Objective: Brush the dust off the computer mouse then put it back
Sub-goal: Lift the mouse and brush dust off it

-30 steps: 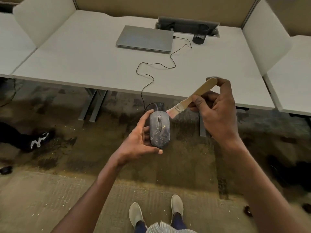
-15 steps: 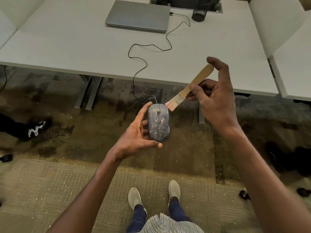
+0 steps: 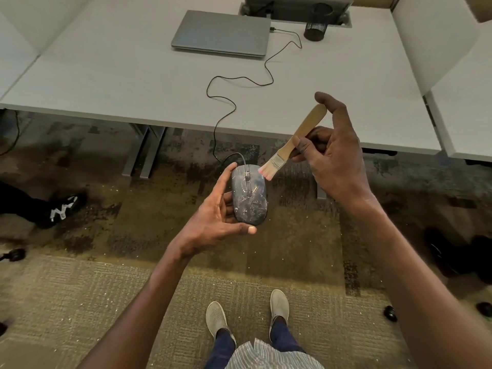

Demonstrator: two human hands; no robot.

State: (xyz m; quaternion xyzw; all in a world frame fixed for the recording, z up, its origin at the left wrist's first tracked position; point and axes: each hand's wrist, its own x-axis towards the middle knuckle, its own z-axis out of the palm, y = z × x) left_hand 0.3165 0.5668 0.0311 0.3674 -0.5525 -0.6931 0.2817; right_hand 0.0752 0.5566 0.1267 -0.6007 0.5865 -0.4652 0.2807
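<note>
Behind the hands, a white desk [image 3: 106, 75] carries a closed laptop [image 3: 221, 31] above speckled carpet [image 3: 80, 288]. Left hand [image 3: 215, 214] cups the dusty mouse [image 3: 249, 195]; right hand [image 3: 335, 153] pinches a wooden brush [image 3: 291, 142], bristles touching the mouse.

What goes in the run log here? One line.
left hand holds mouse | right hand holds brush | bristles at mouse front | dust remains

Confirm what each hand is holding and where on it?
Left hand grips the dusty mouse by its sides, thumb under the rear end. Right hand pinches the brush at mid-handle, just above the ferrule.
</note>
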